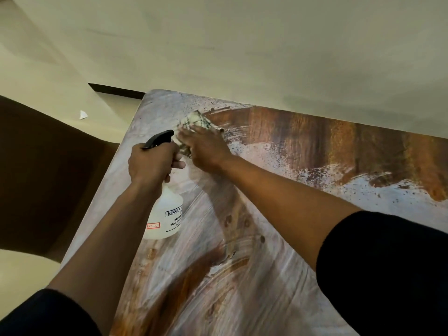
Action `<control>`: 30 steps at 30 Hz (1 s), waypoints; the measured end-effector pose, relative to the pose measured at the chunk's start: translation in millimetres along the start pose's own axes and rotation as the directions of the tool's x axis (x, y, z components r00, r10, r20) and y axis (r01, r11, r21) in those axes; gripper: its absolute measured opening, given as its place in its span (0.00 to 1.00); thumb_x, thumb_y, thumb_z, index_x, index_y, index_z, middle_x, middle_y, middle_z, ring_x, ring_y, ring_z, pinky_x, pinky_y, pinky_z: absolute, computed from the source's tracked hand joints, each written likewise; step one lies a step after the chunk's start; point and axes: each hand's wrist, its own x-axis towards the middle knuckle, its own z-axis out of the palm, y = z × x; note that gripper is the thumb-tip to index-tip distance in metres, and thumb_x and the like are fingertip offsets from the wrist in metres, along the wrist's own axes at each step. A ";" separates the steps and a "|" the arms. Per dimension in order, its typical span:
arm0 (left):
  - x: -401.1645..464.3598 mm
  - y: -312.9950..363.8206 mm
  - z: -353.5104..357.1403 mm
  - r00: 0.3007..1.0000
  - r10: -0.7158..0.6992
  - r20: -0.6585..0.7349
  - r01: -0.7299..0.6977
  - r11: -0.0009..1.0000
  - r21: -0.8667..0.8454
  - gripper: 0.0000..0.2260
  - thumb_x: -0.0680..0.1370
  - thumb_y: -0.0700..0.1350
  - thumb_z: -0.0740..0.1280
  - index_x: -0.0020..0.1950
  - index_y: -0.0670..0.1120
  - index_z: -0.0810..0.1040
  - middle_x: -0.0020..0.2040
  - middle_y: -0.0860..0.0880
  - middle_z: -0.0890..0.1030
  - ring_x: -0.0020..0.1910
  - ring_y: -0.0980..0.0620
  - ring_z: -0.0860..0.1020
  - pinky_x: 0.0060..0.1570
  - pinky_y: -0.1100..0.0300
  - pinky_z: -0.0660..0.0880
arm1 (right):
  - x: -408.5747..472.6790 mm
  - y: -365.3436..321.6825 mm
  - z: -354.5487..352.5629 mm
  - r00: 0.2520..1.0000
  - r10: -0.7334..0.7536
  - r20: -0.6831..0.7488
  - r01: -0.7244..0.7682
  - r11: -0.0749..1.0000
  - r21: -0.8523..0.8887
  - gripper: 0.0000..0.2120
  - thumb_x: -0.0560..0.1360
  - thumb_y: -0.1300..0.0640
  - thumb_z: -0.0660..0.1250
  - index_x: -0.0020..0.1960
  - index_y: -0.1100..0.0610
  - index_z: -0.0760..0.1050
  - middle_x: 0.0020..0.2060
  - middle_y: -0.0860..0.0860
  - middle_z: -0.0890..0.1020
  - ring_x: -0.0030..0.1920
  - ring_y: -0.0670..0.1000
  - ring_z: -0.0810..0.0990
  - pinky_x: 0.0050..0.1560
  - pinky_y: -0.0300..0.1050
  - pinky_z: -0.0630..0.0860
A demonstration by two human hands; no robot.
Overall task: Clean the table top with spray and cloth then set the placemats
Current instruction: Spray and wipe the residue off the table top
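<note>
Cream checked cleaning cloth [194, 122] lies under the flat, straight fingers of the right hand [206, 149], pressed on the far left corner of the wood-grain counter [303, 161] streaked with white film. Just beside it, the left hand [151, 162] grips the white plastic spray bottle [164, 214] by its black trigger head, held above the counter's left edge.

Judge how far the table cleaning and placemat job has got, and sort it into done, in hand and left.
Done: the table top near the person shows smeared wipe streaks. In hand: the right hand presses the cloth flat near the far corner, while the left hand grips the spray bottle off the surface. Left: speckled patches on the right; no placemats are in view.
</note>
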 end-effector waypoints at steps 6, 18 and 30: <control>-0.2 -1.3 -0.8 1.000 -0.007 -0.015 0.007 1.000 -0.025 0.05 0.75 0.42 0.73 0.47 0.51 0.85 0.33 0.47 0.81 0.28 0.51 0.79 0.26 0.60 0.67 | -5.2 57.0 -29.5 0.974 0.213 -0.082 -0.208 0.976 0.065 0.23 0.85 0.53 0.57 0.79 0.43 0.62 0.80 0.47 0.62 0.79 0.56 0.61 0.78 0.63 0.58; -21.2 -9.1 -22.9 1.000 -0.009 0.021 0.010 0.998 -0.062 0.03 0.78 0.42 0.72 0.50 0.48 0.85 0.37 0.46 0.86 0.37 0.48 0.88 0.29 0.59 0.68 | 14.8 50.6 -24.7 0.938 0.335 -0.086 -0.337 0.941 -0.016 0.33 0.80 0.52 0.67 0.81 0.46 0.57 0.81 0.49 0.60 0.80 0.57 0.58 0.77 0.65 0.55; -57.0 -16.7 -28.1 1.000 -0.007 0.009 0.008 0.997 -0.077 0.03 0.79 0.42 0.72 0.50 0.50 0.84 0.38 0.46 0.86 0.33 0.51 0.84 0.28 0.59 0.69 | -39.1 80.9 -23.3 0.959 0.276 -0.060 -0.275 0.961 0.015 0.25 0.86 0.53 0.51 0.82 0.44 0.53 0.82 0.47 0.53 0.82 0.54 0.52 0.79 0.65 0.54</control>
